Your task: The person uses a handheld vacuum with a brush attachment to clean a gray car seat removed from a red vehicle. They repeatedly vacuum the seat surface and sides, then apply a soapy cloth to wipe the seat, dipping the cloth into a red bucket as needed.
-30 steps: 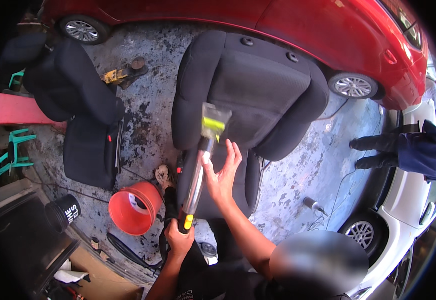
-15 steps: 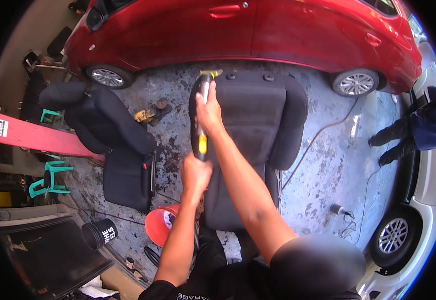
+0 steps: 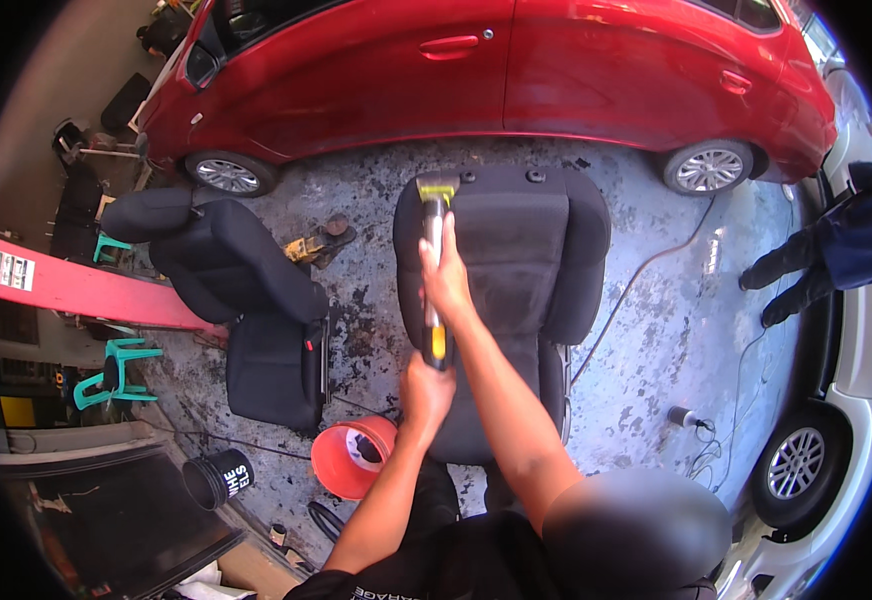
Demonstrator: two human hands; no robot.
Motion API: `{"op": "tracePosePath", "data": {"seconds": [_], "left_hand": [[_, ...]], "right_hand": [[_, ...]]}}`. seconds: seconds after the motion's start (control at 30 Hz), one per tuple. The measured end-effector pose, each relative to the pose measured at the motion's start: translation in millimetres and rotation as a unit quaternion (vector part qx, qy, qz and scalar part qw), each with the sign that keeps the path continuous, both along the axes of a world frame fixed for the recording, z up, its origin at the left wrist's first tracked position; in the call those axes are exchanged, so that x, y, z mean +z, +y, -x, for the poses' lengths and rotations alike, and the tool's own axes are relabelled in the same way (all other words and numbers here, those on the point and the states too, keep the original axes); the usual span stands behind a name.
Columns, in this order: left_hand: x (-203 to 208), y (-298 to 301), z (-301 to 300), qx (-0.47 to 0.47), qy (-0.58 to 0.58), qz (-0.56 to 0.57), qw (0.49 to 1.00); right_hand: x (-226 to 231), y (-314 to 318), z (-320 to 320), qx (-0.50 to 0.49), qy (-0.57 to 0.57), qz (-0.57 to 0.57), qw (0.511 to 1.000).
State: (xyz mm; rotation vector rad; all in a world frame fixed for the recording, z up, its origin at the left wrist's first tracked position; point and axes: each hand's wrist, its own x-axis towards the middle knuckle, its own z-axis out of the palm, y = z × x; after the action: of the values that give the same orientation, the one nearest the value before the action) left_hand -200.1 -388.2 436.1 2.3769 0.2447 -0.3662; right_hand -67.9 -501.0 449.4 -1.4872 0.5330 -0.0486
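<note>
My right hand [image 3: 445, 282] is closed around the silver tube of a vacuum wand [image 3: 434, 232] with a flat yellow-green head. Lower down, my left hand [image 3: 426, 398] grips its black end, just below a yellow part. The wand's head rests at the upper left of a black fabric car seat [image 3: 516, 265], which lies with its backrest pointing away from me. A paler, dusty-looking patch shows on the backrest's middle panel. My right forearm crosses over the lower part of the seat.
A second black car seat [image 3: 274, 375] stands at left, near a red-pink lift arm [image 3: 86, 285]. An orange-red bucket [image 3: 341, 480] and a black bucket [image 3: 218, 478] are nearby. The red car [image 3: 386, 95] spans the far side. Another person's legs [image 3: 791, 270], cables and a white vehicle are at right.
The wand's head has come nearer to me and onto the seat's upper left, from its top edge. Both hands still hold the wand. The view has shifted slightly.
</note>
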Motion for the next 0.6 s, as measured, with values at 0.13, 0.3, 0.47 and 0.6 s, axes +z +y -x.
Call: {"op": "tracePosePath", "data": {"seconds": [0.13,0.3,0.47,0.6], "left_hand": [[-14,15,68,-0.009,-0.044,-0.022,0.999],[30,-7,74,-0.054,-0.049,0.023,0.997],[25,-62,31,-0.066,0.034,0.090,0.993],[24,-95,-12,-0.070,0.016,0.083,0.994]], "right_hand": [[7,12,61,0.016,0.006,-0.021,1.000],[53,-21,81,-0.041,0.002,-0.020,0.999],[6,-83,32,-0.052,0.016,0.049,0.997],[6,-113,-19,-0.051,0.027,0.072,0.996]]}}
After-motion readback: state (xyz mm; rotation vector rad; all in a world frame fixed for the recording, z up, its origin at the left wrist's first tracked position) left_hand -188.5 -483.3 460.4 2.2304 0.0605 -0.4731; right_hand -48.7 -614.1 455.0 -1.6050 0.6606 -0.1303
